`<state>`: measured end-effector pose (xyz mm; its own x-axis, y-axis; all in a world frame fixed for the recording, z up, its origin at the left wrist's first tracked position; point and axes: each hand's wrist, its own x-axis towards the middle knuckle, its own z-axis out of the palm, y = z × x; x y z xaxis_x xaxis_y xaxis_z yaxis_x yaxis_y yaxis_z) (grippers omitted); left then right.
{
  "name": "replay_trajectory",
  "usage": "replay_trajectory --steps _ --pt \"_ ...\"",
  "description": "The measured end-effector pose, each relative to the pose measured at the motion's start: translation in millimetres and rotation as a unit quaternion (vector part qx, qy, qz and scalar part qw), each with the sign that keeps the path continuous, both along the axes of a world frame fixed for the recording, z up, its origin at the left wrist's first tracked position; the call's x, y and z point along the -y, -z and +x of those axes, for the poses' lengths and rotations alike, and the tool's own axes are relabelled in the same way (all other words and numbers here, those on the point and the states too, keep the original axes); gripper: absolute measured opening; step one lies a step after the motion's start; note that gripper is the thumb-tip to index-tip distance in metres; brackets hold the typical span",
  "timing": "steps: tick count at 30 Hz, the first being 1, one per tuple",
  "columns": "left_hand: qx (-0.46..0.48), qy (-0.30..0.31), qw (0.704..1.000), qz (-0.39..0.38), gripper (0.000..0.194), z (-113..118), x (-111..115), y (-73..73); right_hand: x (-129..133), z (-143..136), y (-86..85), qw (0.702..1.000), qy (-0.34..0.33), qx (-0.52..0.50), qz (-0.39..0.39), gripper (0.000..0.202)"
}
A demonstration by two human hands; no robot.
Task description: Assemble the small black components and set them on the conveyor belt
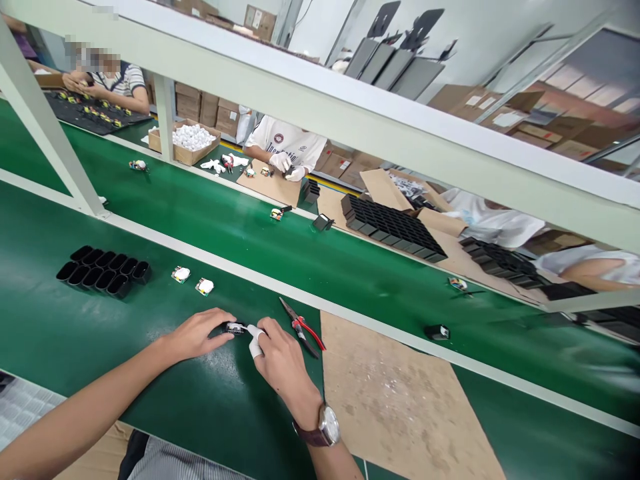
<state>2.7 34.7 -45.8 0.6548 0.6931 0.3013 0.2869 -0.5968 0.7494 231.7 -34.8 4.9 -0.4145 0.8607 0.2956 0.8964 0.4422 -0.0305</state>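
Note:
My left hand is closed round a small black plastic case, held low over the green table. White material and a row of small light marks show in the case's opening. My right hand is curled at the case's right end, with white covers on some fingers and a watch at the wrist. Something thin and white shows at its fingertips, too small to name. Long-nose pliers with red and black handles lie just right of that hand. Two small circuit boards, one left and one right, lie beyond my left hand.
Several empty black cases stand grouped at left. A stained cardboard sheet lies at right. Beyond a pale rail runs a green conveyor carrying boards and a black case. A frame post rises at left; co-workers sit opposite.

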Motion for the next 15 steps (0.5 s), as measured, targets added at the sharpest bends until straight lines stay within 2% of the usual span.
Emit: replay_trajectory --steps 3,5,8,10,13,15 --pt "0.007 0.029 0.998 0.055 0.026 2 -1 -4.6 1 5 -0.9 1.0 -0.011 0.003 -0.011 0.026" --pt "0.005 0.03 0.998 0.058 0.027 2 0 -6.4 -1 14 3.1 1.0 0.001 -0.028 -0.013 0.024" --pt "-0.01 0.018 0.999 0.037 0.029 2 1 -6.7 -7 32 17.1 0.993 0.072 -0.095 0.001 0.025" --pt "-0.022 0.008 0.999 0.038 0.031 1 2 -6.4 -9 40 28.6 0.989 0.109 -0.101 0.004 0.028" --pt "-0.011 0.014 0.996 0.091 0.027 1 2 -6.3 -11 39 39.0 0.991 0.109 -0.076 0.0 0.028" --pt "0.004 0.018 0.992 0.126 0.026 1 3 -6.5 -11 31 37.6 0.991 0.097 -0.092 0.007 0.026"
